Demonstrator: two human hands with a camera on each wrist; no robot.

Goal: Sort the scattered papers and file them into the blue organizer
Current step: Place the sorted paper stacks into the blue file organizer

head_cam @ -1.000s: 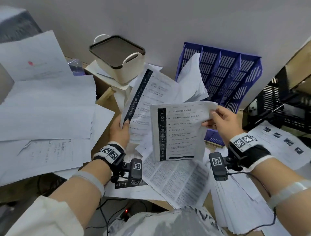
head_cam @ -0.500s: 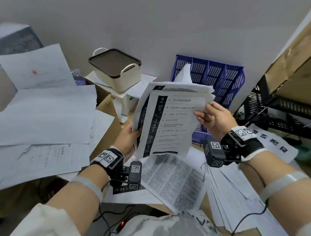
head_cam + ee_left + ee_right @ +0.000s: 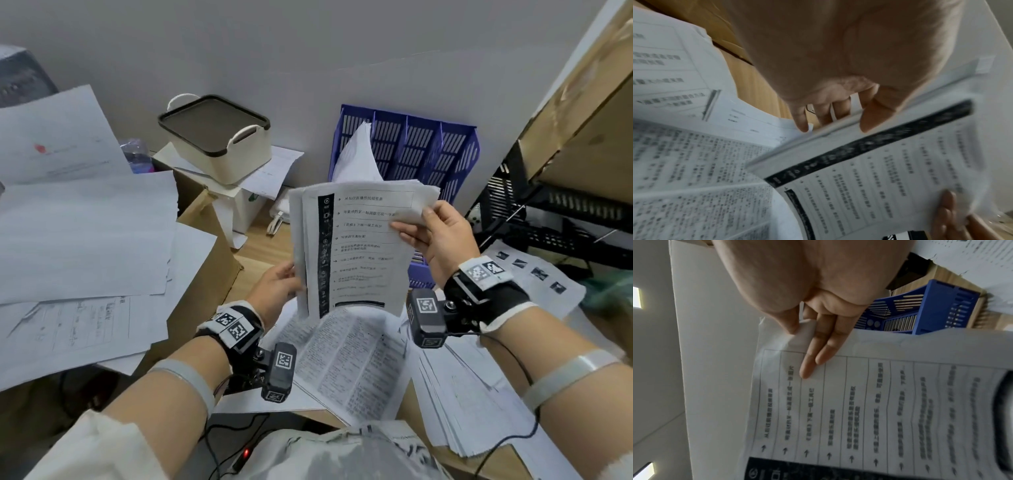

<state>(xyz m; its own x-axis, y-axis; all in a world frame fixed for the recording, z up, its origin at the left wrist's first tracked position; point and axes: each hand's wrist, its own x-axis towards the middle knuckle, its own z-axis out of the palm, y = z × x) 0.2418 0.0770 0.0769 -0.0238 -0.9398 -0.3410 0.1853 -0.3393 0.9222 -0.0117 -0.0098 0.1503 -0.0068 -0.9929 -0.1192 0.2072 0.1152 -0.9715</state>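
Observation:
Both hands hold up a small stack of printed sheets (image 3: 359, 250) with a black strip down the left side, in front of the blue organizer (image 3: 421, 150). My left hand (image 3: 277, 284) grips the stack's lower left edge, thumb on top (image 3: 871, 120). My right hand (image 3: 435, 233) pinches the upper right corner, thumb on the front and fingers (image 3: 813, 353) along the page. The same sheets (image 3: 869, 410) fill the right wrist view, with the organizer (image 3: 931, 308) behind. One white bundle (image 3: 356, 154) stands in the organizer's leftmost slot.
Dense-text pages (image 3: 346, 359) and a thick paper pile (image 3: 472, 404) lie on the wooden desk below. Loose sheets (image 3: 78, 233) cover a cardboard box at left. A cream lidded bin (image 3: 219, 140) stands at the back. Black wire trays (image 3: 561, 212) stand at right.
The right hand's sheet has been brought onto the left hand's sheets, forming one stack. The stack now stands more upright and squared between both hands.

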